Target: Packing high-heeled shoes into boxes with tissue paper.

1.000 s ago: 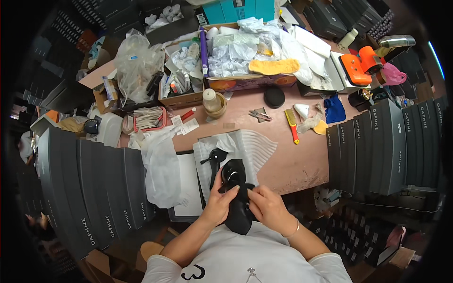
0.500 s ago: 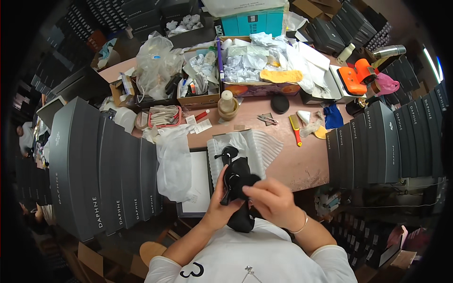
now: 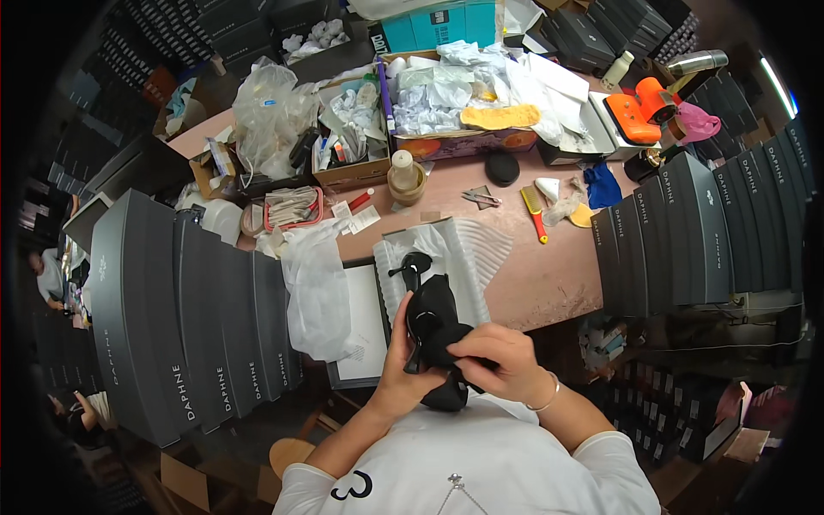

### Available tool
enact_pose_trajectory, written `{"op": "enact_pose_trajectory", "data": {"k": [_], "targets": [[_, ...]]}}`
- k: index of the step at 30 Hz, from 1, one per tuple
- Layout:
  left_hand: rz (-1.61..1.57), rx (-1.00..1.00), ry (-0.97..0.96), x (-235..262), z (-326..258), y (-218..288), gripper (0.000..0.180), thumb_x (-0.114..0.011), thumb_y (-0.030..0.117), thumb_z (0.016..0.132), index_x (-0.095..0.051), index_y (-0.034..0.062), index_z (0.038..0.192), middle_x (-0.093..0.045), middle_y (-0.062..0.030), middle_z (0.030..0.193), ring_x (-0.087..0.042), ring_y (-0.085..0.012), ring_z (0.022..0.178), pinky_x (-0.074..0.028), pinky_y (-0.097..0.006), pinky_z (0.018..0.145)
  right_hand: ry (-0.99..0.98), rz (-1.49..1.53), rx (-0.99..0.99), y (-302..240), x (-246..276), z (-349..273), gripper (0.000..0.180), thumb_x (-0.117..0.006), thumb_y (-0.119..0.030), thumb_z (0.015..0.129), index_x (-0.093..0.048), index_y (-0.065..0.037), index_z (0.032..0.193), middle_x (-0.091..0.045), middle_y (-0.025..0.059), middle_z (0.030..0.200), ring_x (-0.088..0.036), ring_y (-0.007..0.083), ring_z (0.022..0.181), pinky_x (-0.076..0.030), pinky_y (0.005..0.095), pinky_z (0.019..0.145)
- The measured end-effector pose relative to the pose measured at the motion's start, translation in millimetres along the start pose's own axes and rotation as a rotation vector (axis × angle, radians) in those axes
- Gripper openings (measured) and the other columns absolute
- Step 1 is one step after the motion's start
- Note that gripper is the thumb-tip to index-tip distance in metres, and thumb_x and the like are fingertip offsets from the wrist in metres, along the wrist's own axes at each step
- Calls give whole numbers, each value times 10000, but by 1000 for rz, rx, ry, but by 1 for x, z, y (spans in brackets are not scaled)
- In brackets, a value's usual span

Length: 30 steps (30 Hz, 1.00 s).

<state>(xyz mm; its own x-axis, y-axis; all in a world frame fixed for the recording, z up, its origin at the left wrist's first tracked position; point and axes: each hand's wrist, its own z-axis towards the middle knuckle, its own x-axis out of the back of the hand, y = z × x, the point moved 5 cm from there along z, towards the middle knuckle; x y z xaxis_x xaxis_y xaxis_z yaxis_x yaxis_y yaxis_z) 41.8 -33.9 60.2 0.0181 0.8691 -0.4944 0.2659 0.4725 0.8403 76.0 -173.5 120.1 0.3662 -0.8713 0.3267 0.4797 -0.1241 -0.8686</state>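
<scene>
Close to my body, my left hand (image 3: 400,367) is closed around a black shoe (image 3: 433,302), its thumb side along the shoe's edge. My right hand (image 3: 501,360) pinches a dark, soft-looking pad (image 3: 446,342) and presses it against the shoe's near part. Part of the shoe below the pad is hidden by my fingers. Just beyond lies another black shoe (image 3: 417,263), with a thin strap, on white paper in an open box (image 3: 388,257) lined with white ribbed foam.
Dark shoe boxes (image 3: 146,309) stand in a row at left, and more boxes (image 3: 678,232) at right. On the pink table (image 3: 549,287) are a yellow-and-red brush (image 3: 533,213), scissors (image 3: 481,199), a round black tin (image 3: 502,169) and a bottle (image 3: 403,176). White plastic wrap (image 3: 313,292) hangs beside the foam-lined box.
The whole view has shifted slightly with my head. My left hand keeps its hold on the shoe; my right hand, with the pad, has moved only slightly along it.
</scene>
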Motion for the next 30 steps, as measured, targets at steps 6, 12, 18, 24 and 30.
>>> {"op": "enact_pose_trajectory", "data": {"k": [6, 12, 18, 24, 30], "targets": [[-43, 28, -3, -5, -3, -7, 1018, -655, -107, 719, -37, 101, 1501, -432, -109, 1274, -511, -181, 1084, -469, -312, 929, 254, -176, 60, -10, 24, 14, 305, -679, 49, 680, -645, 2, 980, -631, 115, 845, -610, 238, 715, -497, 308, 643], [-215, -19, 60, 14, 1, -22, 970, -565, -120, 693, -82, 123, 1498, -439, -88, 1249, -493, -191, 1135, -442, -315, 955, 0, -235, 78, 13, -21, 2, 235, -698, 12, 714, -642, -21, 940, -623, 95, 807, -608, 259, 681, -490, 326, 590], [-42, -65, 150, 14, 9, 8, 954, -645, -73, 756, -76, 128, 1496, -493, -110, 1113, -575, -178, 915, -517, -329, 826, 37, -199, -65, 16, 35, 15, 240, -698, 38, 719, -661, -21, 949, -651, 106, 821, -621, 229, 701, -486, 313, 614], [845, -208, 44, 23, 13, 17, 940, -657, -68, 714, -140, 81, 1485, -635, -198, 1047, -652, -320, 904, -509, -346, 804, -369, -349, 454, -22, -2, 50, 295, -661, -38, 684, -643, -75, 977, -622, 38, 982, -568, 216, 867, -459, 329, 741], [732, -50, 108, 38, -3, 14, 893, -626, -82, 690, -229, 96, 1470, -641, -154, 1008, -647, -218, 865, -486, -283, 794, -504, -645, 338, 53, 24, 41, 250, -621, -99, 688, -654, -83, 936, -614, 33, 878, -530, 201, 758, -450, 326, 670]]}}
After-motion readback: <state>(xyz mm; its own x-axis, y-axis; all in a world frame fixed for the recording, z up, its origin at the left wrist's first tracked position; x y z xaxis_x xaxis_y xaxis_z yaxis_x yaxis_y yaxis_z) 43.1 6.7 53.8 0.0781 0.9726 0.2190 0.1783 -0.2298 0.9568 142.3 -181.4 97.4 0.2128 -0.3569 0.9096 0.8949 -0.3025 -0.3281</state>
